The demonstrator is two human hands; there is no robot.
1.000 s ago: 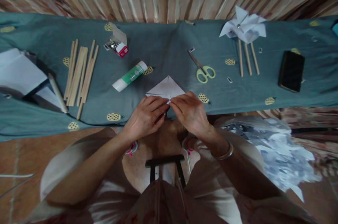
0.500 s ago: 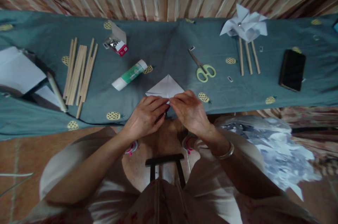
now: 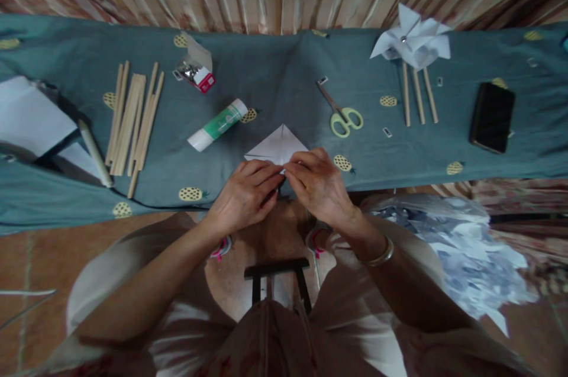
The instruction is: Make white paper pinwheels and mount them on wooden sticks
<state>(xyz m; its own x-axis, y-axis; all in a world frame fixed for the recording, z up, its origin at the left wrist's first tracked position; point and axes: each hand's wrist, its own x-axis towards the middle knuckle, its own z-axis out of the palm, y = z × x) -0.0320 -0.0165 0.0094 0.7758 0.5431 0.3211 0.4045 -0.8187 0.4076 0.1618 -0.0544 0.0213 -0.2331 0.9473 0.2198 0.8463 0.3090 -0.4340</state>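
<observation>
A white square of paper [image 3: 277, 143] with slits running in from its corners lies at the table's front edge, one corner pointing away from me. My left hand [image 3: 248, 193] is closed on its near left side, fingertips at the near corner. From the other side my right hand [image 3: 317, 184] pinches the same paper, and the fingertips of both hands almost meet. My fingers hide the near part of the sheet. Beyond it to the left lies a glue stick [image 3: 218, 125] with a green label. Green-handled scissors [image 3: 341, 113] rest to the right.
Wooden sticks [image 3: 133, 122] lie at left beside a pen-like tool [image 3: 95, 155] and white sheets [image 3: 31, 116]. An opened small box [image 3: 197, 72] holds shiny metal pieces. Paper pinwheels [image 3: 412, 39] on sticks and a black phone [image 3: 492, 116] lie at right. A bag of paper scraps [image 3: 474, 258] sits below.
Hardly anything differs. My right hand's fingers have shifted very slightly on the paper, while my left hand stays in place.
</observation>
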